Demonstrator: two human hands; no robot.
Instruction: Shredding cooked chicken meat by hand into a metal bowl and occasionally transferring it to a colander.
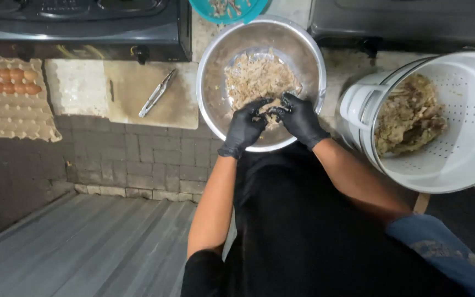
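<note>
Black-gloved hands meet over the near rim of the steel bowl [215,66]: left hand [244,127] and right hand [299,118], fingers curled, both pinching one small piece of meat [264,112] between them. Looks like mid-shred, pulling it apart. Shredded pile [257,77] sits in the bowl, far side of the hands. White colander [468,159] at right holds unshredded chunks [408,113]; next piece likely calls for a reach there. Tongs [157,92] on a board [138,104], egg tray [12,99] left, stove [83,27] far. Stone table, tiled front, grey floor.
</note>
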